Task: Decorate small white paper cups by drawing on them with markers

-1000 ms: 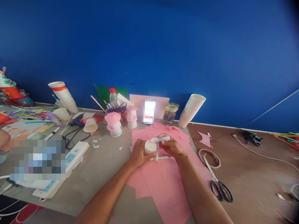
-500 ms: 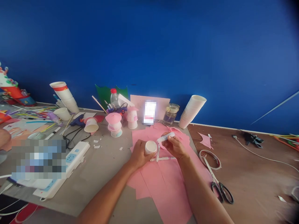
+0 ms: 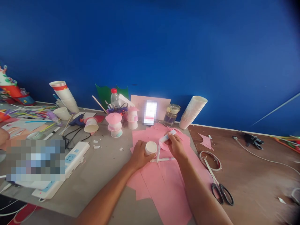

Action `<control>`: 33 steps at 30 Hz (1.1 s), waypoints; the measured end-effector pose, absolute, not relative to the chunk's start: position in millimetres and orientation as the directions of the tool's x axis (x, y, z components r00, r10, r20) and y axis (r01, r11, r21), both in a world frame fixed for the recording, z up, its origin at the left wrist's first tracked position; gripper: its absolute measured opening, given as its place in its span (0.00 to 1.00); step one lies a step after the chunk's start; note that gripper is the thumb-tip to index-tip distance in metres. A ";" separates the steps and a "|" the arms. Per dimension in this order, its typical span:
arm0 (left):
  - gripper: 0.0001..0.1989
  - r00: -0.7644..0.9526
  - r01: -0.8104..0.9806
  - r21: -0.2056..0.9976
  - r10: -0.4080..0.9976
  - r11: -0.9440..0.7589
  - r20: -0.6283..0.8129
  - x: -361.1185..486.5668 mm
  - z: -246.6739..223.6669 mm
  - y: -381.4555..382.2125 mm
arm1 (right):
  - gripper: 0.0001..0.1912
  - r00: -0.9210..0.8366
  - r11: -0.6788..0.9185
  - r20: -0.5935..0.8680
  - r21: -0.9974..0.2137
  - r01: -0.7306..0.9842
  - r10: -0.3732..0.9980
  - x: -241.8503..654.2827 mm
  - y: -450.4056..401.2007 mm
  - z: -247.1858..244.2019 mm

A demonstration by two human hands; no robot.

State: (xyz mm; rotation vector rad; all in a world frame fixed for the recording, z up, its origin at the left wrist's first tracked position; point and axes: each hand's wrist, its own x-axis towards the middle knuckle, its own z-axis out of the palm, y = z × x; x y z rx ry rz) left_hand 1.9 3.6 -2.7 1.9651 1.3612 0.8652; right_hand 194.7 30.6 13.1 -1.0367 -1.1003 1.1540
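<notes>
My left hand (image 3: pixel 140 156) is wrapped round a small white paper cup (image 3: pixel 151 148), its round end facing up. My right hand (image 3: pixel 174 144) pinches a white marker-like tube (image 3: pixel 167 136), tilted just right of the cup. Between and below the hands, white sticks or pens (image 3: pixel 164 159) lie on pink paper sheets (image 3: pixel 168 187). Beyond my left hand stand pink-topped cup models (image 3: pixel 114 125), and another cup with a pink rim (image 3: pixel 91 125) lies on its side.
A tall cup stack (image 3: pixel 192 112) and a glass jar (image 3: pixel 172 114) stand behind. Scissors (image 3: pixel 217 182) and a tape roll (image 3: pixel 210 160) lie right. A power strip (image 3: pixel 70 159) is left, near another person's hand (image 3: pixel 4 137). A lit phone (image 3: pixel 150 112) stands upright at the back.
My right hand has shifted its grip on the tube, its fingers now higher near the tube's upper end. My left hand and the cup have hardly moved.
</notes>
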 end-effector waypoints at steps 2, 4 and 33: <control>0.17 0.264 0.562 0.773 0.950 -0.294 0.169 2.1 -2.7 3.7 | 0.20 0.050 0.140 0.133 -0.978 -0.154 0.990 191.4 29.0 17.3; 0.16 0.263 0.563 0.777 0.952 -0.281 0.154 2.2 -2.6 3.7 | 0.20 0.037 0.163 0.160 -0.982 -0.100 0.986 186.7 25.7 21.4; 0.18 0.305 0.572 0.760 0.940 -0.309 0.153 1.0 -1.1 2.8 | 0.18 0.291 0.167 0.415 -0.775 0.609 0.862 162.1 21.4 29.8</control>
